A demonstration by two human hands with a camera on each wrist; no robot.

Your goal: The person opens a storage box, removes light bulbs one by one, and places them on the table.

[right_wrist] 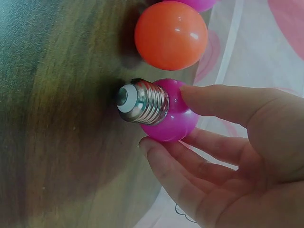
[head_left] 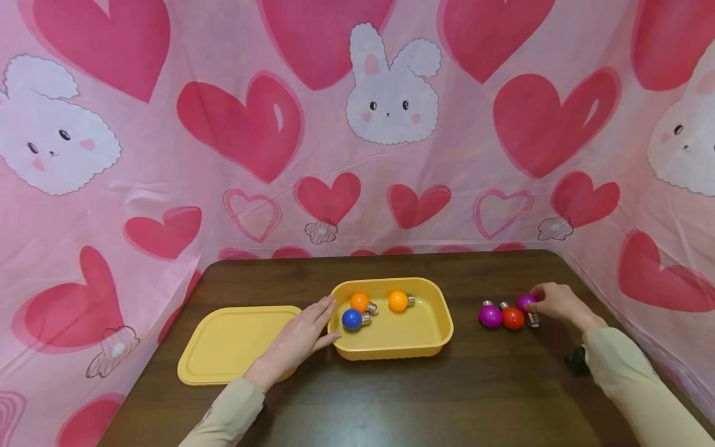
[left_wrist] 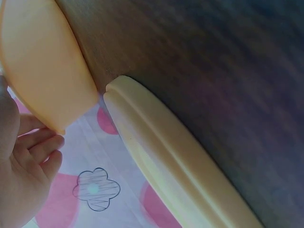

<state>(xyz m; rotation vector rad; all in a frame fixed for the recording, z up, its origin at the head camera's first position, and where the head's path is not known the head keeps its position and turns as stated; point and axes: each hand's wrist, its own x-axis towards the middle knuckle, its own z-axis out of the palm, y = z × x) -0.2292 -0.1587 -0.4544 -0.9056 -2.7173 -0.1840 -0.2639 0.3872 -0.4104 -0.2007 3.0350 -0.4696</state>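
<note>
My right hand pinches a purple light bulb between thumb and fingers at the table's right side. The bulb's silver screw base points toward the tabletop's near side in the head view. Just left of it lie a red light bulb and a second purple light bulb. With its fingers stretched out, my left hand rests against the left rim of a yellow container. Inside the container are a blue light bulb and two orange light bulbs, one left and one in the middle.
A yellow lid lies flat on the dark wooden table, left of the container and partly under the left forearm's line of view. Pink cloth with hearts and rabbits hangs behind and at both sides. A black object shows by the right wrist.
</note>
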